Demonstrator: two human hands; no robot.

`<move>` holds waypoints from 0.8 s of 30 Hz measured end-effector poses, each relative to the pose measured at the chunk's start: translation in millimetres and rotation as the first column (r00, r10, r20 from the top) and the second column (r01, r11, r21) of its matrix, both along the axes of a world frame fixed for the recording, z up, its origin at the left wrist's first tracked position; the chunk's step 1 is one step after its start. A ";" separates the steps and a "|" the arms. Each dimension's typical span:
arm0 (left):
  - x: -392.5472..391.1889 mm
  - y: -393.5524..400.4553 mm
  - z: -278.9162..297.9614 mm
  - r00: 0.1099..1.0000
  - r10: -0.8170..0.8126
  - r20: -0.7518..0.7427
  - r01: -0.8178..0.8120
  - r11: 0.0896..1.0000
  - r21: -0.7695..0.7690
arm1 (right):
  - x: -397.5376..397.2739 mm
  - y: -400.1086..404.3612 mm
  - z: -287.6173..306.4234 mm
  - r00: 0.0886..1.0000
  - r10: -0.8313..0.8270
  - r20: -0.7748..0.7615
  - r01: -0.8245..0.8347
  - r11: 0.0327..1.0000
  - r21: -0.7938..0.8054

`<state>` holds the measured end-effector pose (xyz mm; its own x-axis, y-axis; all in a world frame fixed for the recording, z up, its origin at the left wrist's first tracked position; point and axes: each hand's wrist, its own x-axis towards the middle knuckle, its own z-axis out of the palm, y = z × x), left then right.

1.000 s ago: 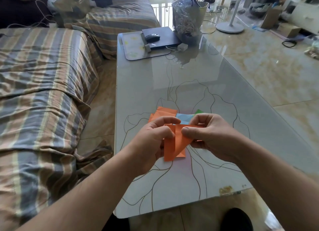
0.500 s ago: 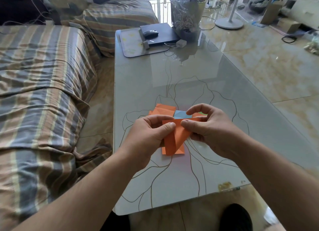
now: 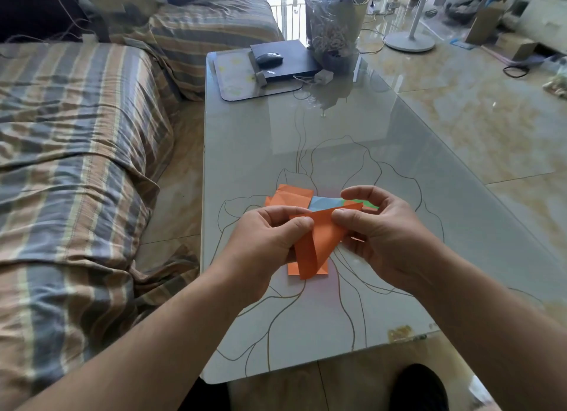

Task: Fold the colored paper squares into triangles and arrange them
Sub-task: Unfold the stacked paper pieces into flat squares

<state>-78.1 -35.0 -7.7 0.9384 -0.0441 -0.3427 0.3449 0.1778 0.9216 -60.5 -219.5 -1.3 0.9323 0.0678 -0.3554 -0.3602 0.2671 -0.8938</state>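
Both hands hold one orange paper (image 3: pixel 319 242) just above the glass table (image 3: pixel 306 140), partly folded with a flap curling down. My left hand (image 3: pixel 264 242) pinches its left edge between thumb and fingers. My right hand (image 3: pixel 383 235) pinches its upper right part. Behind the hands several papers lie flat on the table: orange pieces (image 3: pixel 293 196), a light blue one (image 3: pixel 323 203) and a green one (image 3: pixel 366 203), partly hidden by my fingers. Another orange piece (image 3: pixel 293 269) shows under the held paper.
A black laptop (image 3: pixel 288 61) with a mouse (image 3: pixel 269 59) sits on a mat (image 3: pixel 236 76) at the table's far end, beside a plastic-wrapped pot (image 3: pixel 333 27). A striped sofa (image 3: pixel 76 134) runs along the left. A fan base (image 3: pixel 409 44) stands on the floor.
The held orange paper has opened a little wider between my hands, its top edge stretching further right. Both hands keep their pinch and stay in nearly the same spot.
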 end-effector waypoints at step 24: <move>6.4 10.1 4.1 0.992 -0.063 0.108 0.046 0.987 0.155 | 7.6 -17.7 7.0 0.979 0.141 0.147 -0.088 0.943 -0.321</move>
<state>-71.7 -24.9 -3.6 0.9690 -0.0519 -0.2417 0.2428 0.0161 0.9700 -52.8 -237.2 5.7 0.9721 0.0881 -0.2175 -0.2119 -0.0687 -0.9749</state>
